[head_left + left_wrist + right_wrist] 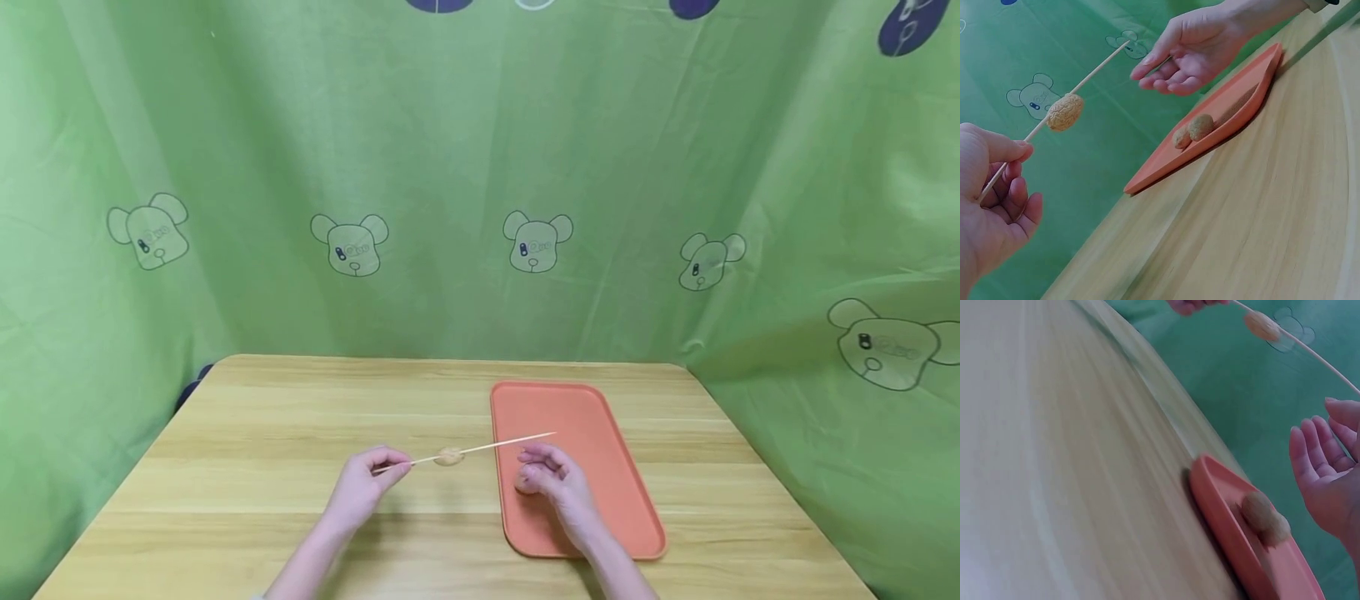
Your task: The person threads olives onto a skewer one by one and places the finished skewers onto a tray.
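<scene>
I have tabletop [315, 400] across lower frame, coral tray [592, 467] lower right. Right grip [564, 487] empty, fingers loosely curved, below skewer tip. Left grip [362, 483], lower centre, pinches bamboo skewer [502, 444] near rear end, likely leaving shaft free. Long axis near level; tip points right, slightly up. Wrinkled ball [450, 457] threaded; two loose balls [1201, 127] in tray.

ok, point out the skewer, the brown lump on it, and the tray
Skewer [1099, 69]: left wrist view, bare shaft toward the pointed end.
Brown lump [1065, 112]: left wrist view, middle of its wrinkled side.
Tray [555, 407]: head view, bare floor near the far end.
</scene>
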`<state>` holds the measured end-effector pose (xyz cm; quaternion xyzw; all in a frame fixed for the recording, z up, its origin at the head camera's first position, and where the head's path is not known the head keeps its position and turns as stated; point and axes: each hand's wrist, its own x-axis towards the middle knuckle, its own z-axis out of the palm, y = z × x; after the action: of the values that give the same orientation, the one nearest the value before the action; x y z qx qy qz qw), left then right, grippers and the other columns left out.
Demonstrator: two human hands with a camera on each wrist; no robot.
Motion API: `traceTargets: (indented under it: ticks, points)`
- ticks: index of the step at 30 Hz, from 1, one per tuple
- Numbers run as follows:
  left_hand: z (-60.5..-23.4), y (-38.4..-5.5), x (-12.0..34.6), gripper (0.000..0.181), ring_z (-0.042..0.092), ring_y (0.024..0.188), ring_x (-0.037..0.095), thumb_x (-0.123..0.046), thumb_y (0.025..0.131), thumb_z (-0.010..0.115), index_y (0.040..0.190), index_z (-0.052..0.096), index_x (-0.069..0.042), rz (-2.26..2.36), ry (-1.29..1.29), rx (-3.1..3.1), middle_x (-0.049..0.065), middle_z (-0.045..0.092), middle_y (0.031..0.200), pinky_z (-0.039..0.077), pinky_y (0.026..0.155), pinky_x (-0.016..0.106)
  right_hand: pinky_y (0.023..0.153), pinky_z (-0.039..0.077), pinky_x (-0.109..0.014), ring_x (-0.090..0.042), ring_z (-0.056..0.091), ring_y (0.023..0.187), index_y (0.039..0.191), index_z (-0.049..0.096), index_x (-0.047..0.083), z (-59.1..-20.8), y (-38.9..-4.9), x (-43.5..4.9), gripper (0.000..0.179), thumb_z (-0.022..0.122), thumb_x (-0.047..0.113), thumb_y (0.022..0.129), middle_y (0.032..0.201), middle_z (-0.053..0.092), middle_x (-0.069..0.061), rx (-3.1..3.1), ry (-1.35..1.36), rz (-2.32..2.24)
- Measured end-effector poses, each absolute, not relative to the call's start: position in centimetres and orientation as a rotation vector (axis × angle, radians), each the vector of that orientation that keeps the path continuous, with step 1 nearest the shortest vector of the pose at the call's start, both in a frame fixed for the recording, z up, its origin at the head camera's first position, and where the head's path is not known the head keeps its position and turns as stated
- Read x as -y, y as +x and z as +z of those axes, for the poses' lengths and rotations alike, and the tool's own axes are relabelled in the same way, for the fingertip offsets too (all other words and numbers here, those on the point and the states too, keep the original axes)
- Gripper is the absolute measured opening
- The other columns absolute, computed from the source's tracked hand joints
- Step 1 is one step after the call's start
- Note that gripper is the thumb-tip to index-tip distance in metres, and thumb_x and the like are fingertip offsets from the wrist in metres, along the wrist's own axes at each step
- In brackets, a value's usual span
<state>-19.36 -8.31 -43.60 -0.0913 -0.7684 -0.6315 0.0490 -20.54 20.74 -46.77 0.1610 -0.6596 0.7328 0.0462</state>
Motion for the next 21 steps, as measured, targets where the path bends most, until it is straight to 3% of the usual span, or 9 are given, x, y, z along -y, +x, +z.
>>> traceTargets:
  ticks: [7, 14, 21]
  points:
    - [-43.3, -19.2, 8.5, 0.008, 0.057, 0.077, 0.013, -0.001, 0.080, 0.068, 0.087, 0.068, 0.002, -1.913, -0.249, 2.306, 0.007, 0.065, 0.083, 0.047, 0.070, 0.024, 0.083, 0.048, -0.025, -0.027, 0.059, 0.103, 0.122, 0.047, -0.009, -48.1, -21.8, -23.7, 0.040, 0.059, 0.009, 0.088, 0.115, 0.058, -0.025, 2.067, 0.604, 2.121]
    - [-43.6, -19.2, 8.8, 0.009, 0.057, 0.076, 0.013, -0.002, 0.080, 0.068, 0.088, 0.068, 0.003, -1.914, -0.220, 2.316, 0.007, 0.065, 0.084, 0.047, 0.070, 0.024, 0.081, 0.046, -0.021, -0.021, 0.059, 0.100, 0.120, 0.051, -0.010, -46.2, -21.0, -24.1, 0.040, 0.062, 0.002, 0.084, 0.114, 0.058, -0.027, 2.218, 0.172, 2.035]
    - [-44.1, -19.2, 9.1, 0.009, 0.058, 0.077, 0.012, -0.001, 0.080, 0.068, 0.087, 0.068, 0.003, -1.926, -0.195, 2.318, 0.008, 0.065, 0.083, 0.047, 0.071, 0.024, 0.075, 0.049, -0.024, -0.013, 0.061, 0.089, 0.119, 0.052, -0.012, -46.7, -21.2, -24.4, 0.041, 0.064, -0.006, 0.080, 0.111, 0.059, -0.026, 2.300, 0.073, 2.013]
